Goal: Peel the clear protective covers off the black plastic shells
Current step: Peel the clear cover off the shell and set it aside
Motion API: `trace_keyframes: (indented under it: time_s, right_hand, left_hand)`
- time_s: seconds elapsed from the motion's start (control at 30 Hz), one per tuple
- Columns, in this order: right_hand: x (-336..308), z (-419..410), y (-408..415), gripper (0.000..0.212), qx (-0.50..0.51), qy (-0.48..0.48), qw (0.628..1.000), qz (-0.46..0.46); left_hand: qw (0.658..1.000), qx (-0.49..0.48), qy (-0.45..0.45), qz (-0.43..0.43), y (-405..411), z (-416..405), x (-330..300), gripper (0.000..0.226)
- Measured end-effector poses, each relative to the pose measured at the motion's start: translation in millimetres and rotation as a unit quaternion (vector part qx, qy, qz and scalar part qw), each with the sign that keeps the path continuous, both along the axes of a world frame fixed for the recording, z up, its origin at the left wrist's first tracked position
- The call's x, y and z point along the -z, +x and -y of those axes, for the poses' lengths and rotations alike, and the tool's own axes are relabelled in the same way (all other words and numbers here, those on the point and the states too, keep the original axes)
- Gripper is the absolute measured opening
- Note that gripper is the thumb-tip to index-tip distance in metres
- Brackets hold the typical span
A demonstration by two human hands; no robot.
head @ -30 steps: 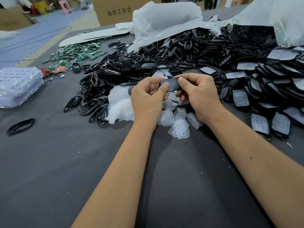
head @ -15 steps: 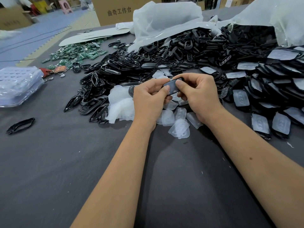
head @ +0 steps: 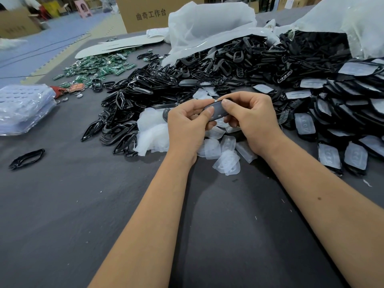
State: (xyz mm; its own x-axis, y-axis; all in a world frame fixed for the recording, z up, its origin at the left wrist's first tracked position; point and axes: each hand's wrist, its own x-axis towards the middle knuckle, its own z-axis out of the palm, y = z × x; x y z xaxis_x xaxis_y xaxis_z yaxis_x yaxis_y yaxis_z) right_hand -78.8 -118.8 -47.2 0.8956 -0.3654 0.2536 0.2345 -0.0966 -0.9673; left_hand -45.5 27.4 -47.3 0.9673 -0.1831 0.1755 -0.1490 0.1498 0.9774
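Observation:
Both my hands hold one black plastic shell (head: 217, 110) above the grey table. My left hand (head: 187, 123) pinches its left end between thumb and fingers. My right hand (head: 252, 119) pinches its right end, thumb on the top face. Whether a clear cover is on the held shell I cannot tell. Peeled clear covers (head: 226, 161) lie on the table under and in front of my hands. Shells that carry clear covers (head: 330, 154) are heaped at the right. A big pile of bare black shells and frames (head: 158, 90) spreads behind my hands.
A lone black frame (head: 27, 159) lies at the left. Stacked clear trays (head: 22, 109) sit at the left edge. Green circuit boards (head: 97, 67) lie at the back left. White plastic bags (head: 209, 23) and a cardboard box (head: 149, 13) stand at the back.
The shell has tilted slightly in my fingers, and my right thumb has slid along its top face. Both hands stay in the same place.

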Motion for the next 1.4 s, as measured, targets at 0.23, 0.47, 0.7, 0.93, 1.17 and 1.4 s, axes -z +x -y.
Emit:
trace_keyframes:
  time_s: [0.23,0.47,0.7,0.93,1.17,1.4]
  right_hand:
    - [0.6,-0.6,-1.7,0.009,0.017,-0.035,0.999,-0.001]
    - [1.8,-1.8,-0.9,0.010,0.011,-0.055,0.998,0.018]
    - [-0.4,-3.5,-1.1,0.009,0.006,-0.050,0.999,0.019]
    - [-1.4,-4.7,-1.5,0.008,0.023,-0.036,0.999,0.005]
    - [0.1,-3.6,-0.8,0.009,0.020,-0.042,0.999,0.003]
    - [1.3,-3.9,0.6,0.009,0.012,-0.059,0.998,0.009]
  left_hand:
    - [1.000,0.003,0.007,-0.018,-1.0,-0.6,-2.6,0.025]
    - [1.000,-0.010,0.003,-0.026,-2.3,1.1,-4.4,0.024]
    - [0.999,0.001,-0.009,-0.046,-0.3,-0.8,-4.7,0.026]
    - [0.999,-0.014,0.014,-0.025,1.0,0.1,-2.9,0.018]
    - [0.999,-0.015,0.033,0.000,1.4,0.3,-0.4,0.024]
    - [0.999,-0.022,0.039,0.008,2.6,1.0,0.8,0.022]
